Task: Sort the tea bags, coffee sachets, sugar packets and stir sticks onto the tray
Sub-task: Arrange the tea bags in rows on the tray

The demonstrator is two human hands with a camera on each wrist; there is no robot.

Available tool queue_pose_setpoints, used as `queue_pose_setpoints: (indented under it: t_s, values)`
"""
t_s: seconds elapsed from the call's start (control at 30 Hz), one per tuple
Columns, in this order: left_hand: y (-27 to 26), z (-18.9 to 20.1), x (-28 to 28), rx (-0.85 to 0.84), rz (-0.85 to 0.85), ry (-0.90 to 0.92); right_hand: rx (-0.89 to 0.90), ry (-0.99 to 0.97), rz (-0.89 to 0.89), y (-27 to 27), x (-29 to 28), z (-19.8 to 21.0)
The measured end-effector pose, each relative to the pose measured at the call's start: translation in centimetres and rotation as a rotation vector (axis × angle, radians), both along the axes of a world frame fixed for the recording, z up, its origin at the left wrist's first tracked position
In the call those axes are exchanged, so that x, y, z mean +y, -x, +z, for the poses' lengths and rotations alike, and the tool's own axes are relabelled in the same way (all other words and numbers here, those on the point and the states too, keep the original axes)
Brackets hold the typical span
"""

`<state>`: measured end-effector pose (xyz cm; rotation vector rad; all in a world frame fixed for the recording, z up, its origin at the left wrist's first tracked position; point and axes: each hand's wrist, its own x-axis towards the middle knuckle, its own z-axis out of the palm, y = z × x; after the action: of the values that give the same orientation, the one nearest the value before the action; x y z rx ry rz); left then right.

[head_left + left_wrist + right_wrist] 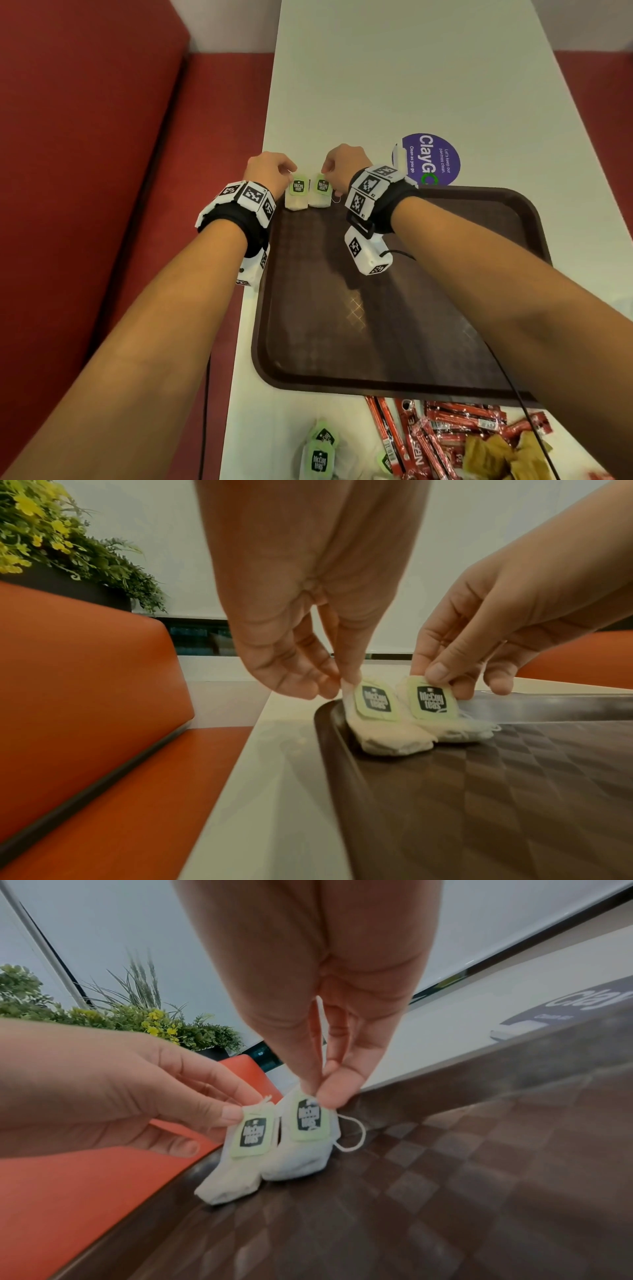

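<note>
Two white tea bags with green McCoy labels stand side by side at the far left corner of the brown tray (pixel 445 342). My left hand (pixel 270 171) pinches the top of the left tea bag (pixel 296 195), whose bottom touches the tray floor. My right hand (pixel 342 168) pinches the top of the right tea bag (pixel 320 193), its string looping out to the right. In the left wrist view the left hand (pixel 342 680) holds its bag (pixel 387 737) beside the other bag (pixel 455 729). The right wrist view shows the right hand (pixel 318 1093) on its bag (pixel 298 1158).
Near the table's front edge lie more tea bags (pixel 318 452), a heap of red coffee sachets (pixel 438 435) and brown sugar packets (pixel 496 455). A purple round sticker (pixel 428 159) sits beyond the tray. A red bench (pixel 102 205) runs along the left.
</note>
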<state>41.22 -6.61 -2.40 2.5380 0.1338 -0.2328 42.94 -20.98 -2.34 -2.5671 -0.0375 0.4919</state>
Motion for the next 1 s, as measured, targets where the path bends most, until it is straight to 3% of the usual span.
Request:
queue_pose_setpoints:
  t_s: [0.3, 0.5, 0.7, 0.87, 1.0]
  values:
    - [0.2, 0.0, -0.1, -0.019, 0.004, 0.004, 0.021, -0.001, 0.018, 0.0, -0.4, -0.1]
    - [3.2, 1.5, 0.5, -0.068, -0.014, 0.025, -0.040, -0.045, -0.007, 2.6, -0.9, 1.5]
    - [11.0, 2.9, 0.7, -0.021, -0.103, 0.107, 0.033, -0.188, 0.027, 10.3, -0.9, 3.1]
    - [20.3, 2.7, 0.8, 0.183, -0.266, 0.112, 0.206, -0.247, 0.203, 19.5, -0.6, 4.2]
    - [26.5, 2.4, 1.2, 0.323, -0.292, 0.175, 0.322, -0.193, 0.303, 25.6, -0.8, 4.0]
